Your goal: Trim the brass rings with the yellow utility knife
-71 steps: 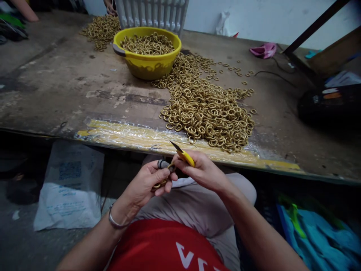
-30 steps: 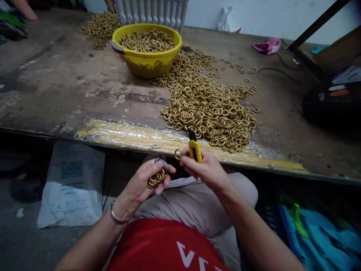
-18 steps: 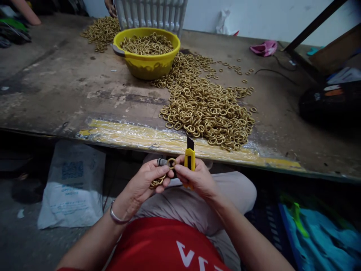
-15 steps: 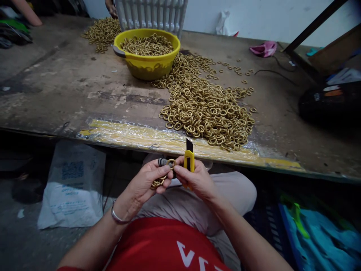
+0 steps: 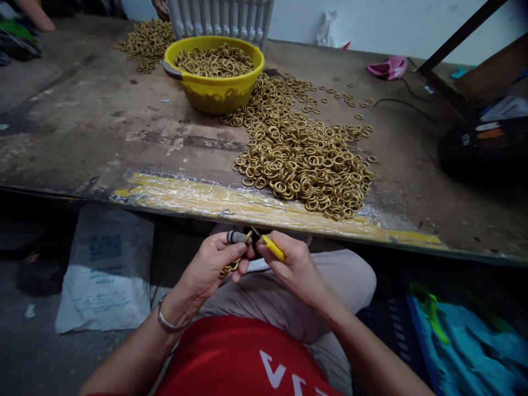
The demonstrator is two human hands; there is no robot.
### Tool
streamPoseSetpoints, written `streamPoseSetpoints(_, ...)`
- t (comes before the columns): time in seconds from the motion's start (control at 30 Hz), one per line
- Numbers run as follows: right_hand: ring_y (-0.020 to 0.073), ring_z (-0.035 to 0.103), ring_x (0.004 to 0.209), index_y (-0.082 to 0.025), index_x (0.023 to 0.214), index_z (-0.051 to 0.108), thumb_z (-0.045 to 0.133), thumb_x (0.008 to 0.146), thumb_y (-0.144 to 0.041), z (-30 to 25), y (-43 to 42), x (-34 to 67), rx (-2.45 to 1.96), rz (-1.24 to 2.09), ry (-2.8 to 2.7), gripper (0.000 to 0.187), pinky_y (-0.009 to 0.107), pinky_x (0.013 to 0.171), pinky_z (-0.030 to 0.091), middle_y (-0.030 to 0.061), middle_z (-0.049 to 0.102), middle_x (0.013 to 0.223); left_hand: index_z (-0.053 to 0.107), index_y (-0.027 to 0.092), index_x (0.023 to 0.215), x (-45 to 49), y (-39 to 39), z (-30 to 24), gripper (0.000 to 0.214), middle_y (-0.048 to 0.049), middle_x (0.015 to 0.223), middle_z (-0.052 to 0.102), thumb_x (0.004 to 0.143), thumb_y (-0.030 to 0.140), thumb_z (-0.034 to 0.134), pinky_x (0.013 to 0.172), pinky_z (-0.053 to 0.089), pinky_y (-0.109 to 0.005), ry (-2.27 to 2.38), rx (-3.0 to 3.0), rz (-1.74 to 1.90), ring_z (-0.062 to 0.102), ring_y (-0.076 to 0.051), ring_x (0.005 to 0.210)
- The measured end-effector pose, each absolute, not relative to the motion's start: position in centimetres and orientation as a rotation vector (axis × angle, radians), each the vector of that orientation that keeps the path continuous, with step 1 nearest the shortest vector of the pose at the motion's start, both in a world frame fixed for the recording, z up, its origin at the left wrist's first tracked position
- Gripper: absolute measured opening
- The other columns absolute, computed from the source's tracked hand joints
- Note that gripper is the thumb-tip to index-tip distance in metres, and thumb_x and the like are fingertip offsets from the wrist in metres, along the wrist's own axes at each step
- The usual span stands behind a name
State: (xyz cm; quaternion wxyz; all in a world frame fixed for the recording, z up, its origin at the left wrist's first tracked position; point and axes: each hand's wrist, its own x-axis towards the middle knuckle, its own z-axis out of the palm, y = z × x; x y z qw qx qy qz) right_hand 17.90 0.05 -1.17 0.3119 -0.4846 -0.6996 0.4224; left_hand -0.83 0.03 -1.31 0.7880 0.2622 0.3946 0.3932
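Over my lap, just below the table edge, my left hand [image 5: 212, 264] is closed on a bunch of gold rings [image 5: 231, 267], with one ring pinched at the fingertips; its thumb wears a grey cover. My right hand [image 5: 295, 264] grips a yellow utility knife [image 5: 270, 246], whose blade tip points left at that pinched ring. A large heap of gold rings [image 5: 303, 159] lies on the worn table [image 5: 103, 126] in front of me.
A yellow basin [image 5: 214, 88] full of rings stands at the back, with another ring pile [image 5: 146, 36] and another person's hand behind it. A pink object [image 5: 388, 67] and cable lie far right. A white bag [image 5: 103, 269] lies on the floor; blue cloth lies at the right.
The knife, upright half a second ago, has tipped down so its blade points left at the ring in my left fingertips. Both hands stay close together over my lap.
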Motion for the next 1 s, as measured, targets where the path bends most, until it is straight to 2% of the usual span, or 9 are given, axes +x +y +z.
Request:
streamPoseSetpoints(0.13, 0.0131, 0.054, 0.071, -0.017, 0.092, 0.061, 0.048, 0.083, -0.005, -1.6, -0.3, 18.9, -1.31, 0.86, -2.092, 0.02, 0.024, 0.066, 0.038, 0.0021, 0.06, 0.082, 0.07, 0.009, 0.08, -0.8, 0.0, -1.4, 0.025, -0.003, 0.056, 0.064, 0.076, 0.033, 0.077, 0.038, 0.04, -0.013, 0.843, 0.573, 0.841, 0.052, -0.006, 0.042)
streamPoseSetpoints(0.37, 0.0161, 0.055, 0.072, -0.017, 0.097, 0.061, 0.048, 0.076, 0.0, -1.1, -0.8, 18.6, -1.471, 0.477, -2.389, 0.029, 0.025, 0.063, 0.036, 0.0036, 0.06, 0.085, 0.066, 0.01, 0.076, -0.4, 0.1, -1.5, 0.027, -0.0023, 0.051, 0.064, 0.074, 0.034, 0.079, 0.039, 0.041, -0.014, 0.852, 0.606, 0.901, 0.053, -0.007, 0.039)
streamPoseSetpoints(0.67, 0.0167, 0.056, 0.068, -0.018, 0.092, 0.06, 0.048, 0.086, -0.005, -0.1, -0.8, 17.8, -1.653, 0.234, -2.532, 0.019, 0.029, 0.059, 0.03, 0.0036, 0.061, 0.084, 0.064, 0.011, 0.073, -0.4, -0.2, -1.1, 0.025, -0.0009, 0.052, 0.064, 0.076, 0.033, 0.077, 0.041, 0.043, -0.016, 0.95, 0.726, 0.942, 0.055, -0.008, 0.042)
streamPoseSetpoints(0.87, 0.0161, 0.055, 0.064, -0.019, 0.09, 0.06, 0.045, 0.09, -0.006, -0.1, 0.2, 17.3, -1.736, 0.083, -2.567, 0.02, 0.03, 0.057, 0.027, 0.0042, 0.063, 0.084, 0.064, 0.011, 0.074, -0.7, -0.1, -1.1, 0.022, -0.0007, 0.056, 0.063, 0.078, 0.031, 0.074, 0.042, 0.044, -0.018, 0.983, 0.767, 0.954, 0.054, -0.008, 0.042)
streamPoseSetpoints(1.0, 0.0164, 0.057, 0.064, -0.016, 0.093, 0.06, 0.043, 0.091, -0.007, -0.5, 2.6, 18.7, -2.073, -0.012, -2.448, 0.019, 0.031, 0.054, 0.023, 0.007, 0.066, 0.084, 0.063, 0.011, 0.073, -1.8, -0.6, -0.7, 0.024, -0.0018, 0.056, 0.063, 0.077, 0.034, 0.073, 0.039, 0.041, -0.018, 0.963, 0.787, 0.83, 0.053, -0.009, 0.041)
